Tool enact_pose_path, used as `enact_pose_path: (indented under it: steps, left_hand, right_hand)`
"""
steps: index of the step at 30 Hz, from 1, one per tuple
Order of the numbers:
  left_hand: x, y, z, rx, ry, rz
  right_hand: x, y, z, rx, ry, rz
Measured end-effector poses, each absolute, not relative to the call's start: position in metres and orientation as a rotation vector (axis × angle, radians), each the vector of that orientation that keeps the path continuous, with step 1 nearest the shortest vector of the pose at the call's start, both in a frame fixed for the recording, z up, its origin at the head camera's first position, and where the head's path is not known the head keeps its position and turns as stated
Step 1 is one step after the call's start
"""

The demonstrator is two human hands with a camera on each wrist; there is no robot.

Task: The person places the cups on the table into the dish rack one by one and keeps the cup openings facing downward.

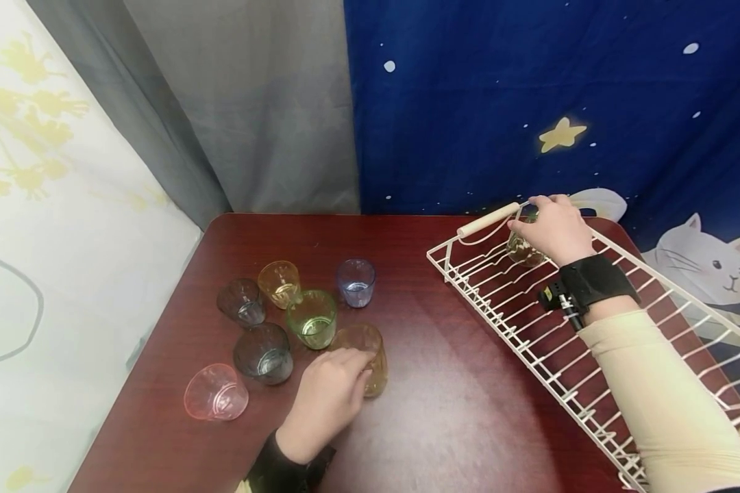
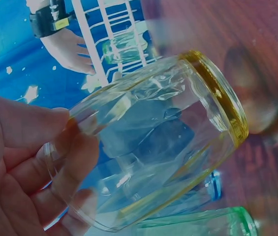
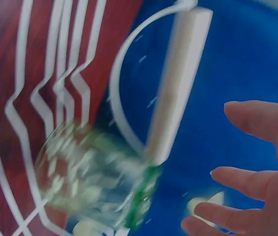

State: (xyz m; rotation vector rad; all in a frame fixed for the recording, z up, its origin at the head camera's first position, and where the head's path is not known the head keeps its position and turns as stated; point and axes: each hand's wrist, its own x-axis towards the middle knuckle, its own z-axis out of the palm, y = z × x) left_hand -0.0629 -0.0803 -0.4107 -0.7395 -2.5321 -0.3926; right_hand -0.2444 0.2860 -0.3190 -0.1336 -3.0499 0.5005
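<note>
My left hand (image 1: 329, 397) grips an amber glass (image 1: 377, 359) by its rim, thumb on one side and fingers on the other. In the left wrist view the glass's thick yellow base (image 2: 217, 98) points toward the table. At the far end of a white wire rack (image 1: 678, 291), my right hand (image 1: 558, 229) hovers by a green-tinted patterned glass (image 3: 94, 177). That glass lies inside the rack, beside the wooden handle (image 3: 180, 83). The right wrist view has the right fingers (image 3: 249, 184) spread and apart from the glass.
Left of the amber glass stand a green glass (image 1: 311, 322), a blue glass (image 1: 356, 282), a yellow glass (image 1: 280, 284), two dark grey glasses (image 1: 264, 356) and a pink glass (image 1: 217, 394). Curtains (image 1: 284, 103) hang behind the table's far edge.
</note>
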Motion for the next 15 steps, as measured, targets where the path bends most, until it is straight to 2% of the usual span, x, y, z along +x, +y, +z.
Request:
enact_pose_path:
  steps: [15]
  left_hand:
    - [-0.086, -0.091, -0.379, -0.634, -2.356, -0.569]
  right_hand:
    - [-0.195, 0.218, -0.283, 0.234, -2.859, 0.715]
